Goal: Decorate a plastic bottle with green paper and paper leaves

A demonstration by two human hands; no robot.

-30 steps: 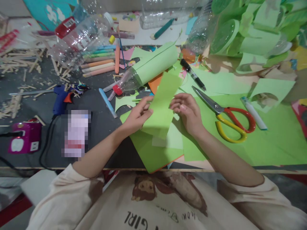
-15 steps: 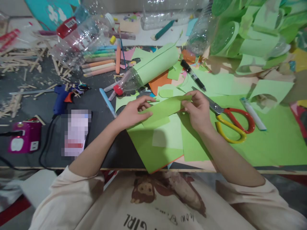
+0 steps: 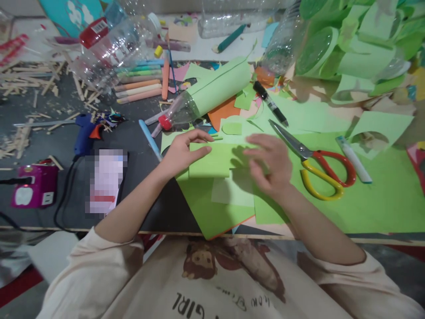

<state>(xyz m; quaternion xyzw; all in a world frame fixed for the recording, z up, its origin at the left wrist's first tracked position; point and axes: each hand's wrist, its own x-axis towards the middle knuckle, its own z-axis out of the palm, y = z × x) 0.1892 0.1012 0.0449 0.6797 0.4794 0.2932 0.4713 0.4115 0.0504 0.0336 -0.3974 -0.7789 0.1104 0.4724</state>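
Note:
My left hand (image 3: 186, 153) rests at the left end of a green paper strip (image 3: 217, 155), its thumb over the paper and its fingers apart beyond the top edge. The strip lies over other green paper sheets (image 3: 212, 212) and a paler piece (image 3: 232, 190). My right hand (image 3: 270, 164) hovers at the strip's right end, fingers spread and slightly blurred, holding nothing. Scissors (image 3: 308, 155) with one red and one yellow handle lie half open to the right of it. Above the hands lies a plastic bottle (image 3: 181, 110) with a red cap, wrapped in pale green paper (image 3: 222, 86).
A black marker (image 3: 270, 103) and a white cutter-like tool (image 3: 353, 159) lie on the right. On the left are a blue glue gun (image 3: 83, 137), a phone (image 3: 108, 181) and a purple power block (image 3: 35, 186). Clear bottles (image 3: 116, 48) and wood sticks (image 3: 26, 77) fill the back.
The right hand has let go of the strip and opened, its fingers spreading. The strip now lies flatter and lower; the left hand stays at its left end.

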